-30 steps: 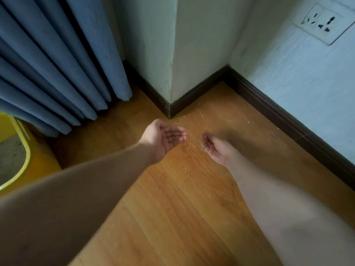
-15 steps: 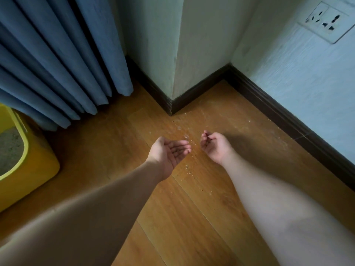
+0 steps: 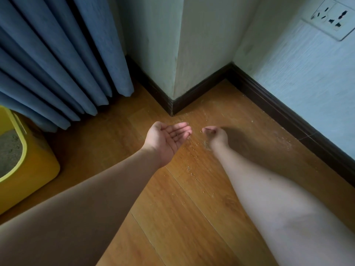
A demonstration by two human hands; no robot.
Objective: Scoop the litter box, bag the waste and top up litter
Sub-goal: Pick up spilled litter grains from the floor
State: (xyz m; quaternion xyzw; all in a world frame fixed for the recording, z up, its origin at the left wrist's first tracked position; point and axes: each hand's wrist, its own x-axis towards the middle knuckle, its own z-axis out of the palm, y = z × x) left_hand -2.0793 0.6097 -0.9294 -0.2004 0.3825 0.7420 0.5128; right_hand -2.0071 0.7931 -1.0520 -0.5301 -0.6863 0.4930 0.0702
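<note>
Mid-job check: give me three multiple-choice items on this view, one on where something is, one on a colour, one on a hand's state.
1. Where is the litter box?
A. far left by the curtain
B. under the socket
C. between the hands

2. What colour is the litter box?
A. blue
B. yellow
C. white

3. How is the left hand?
A. in a fist
B. flat on the floor
C. palm up, cupped

Key: 1 A, it sits at the left edge below the curtain. 2 B, its walls are yellow. 3 C, the open palm faces up beside the right hand, above scattered grains.
</note>
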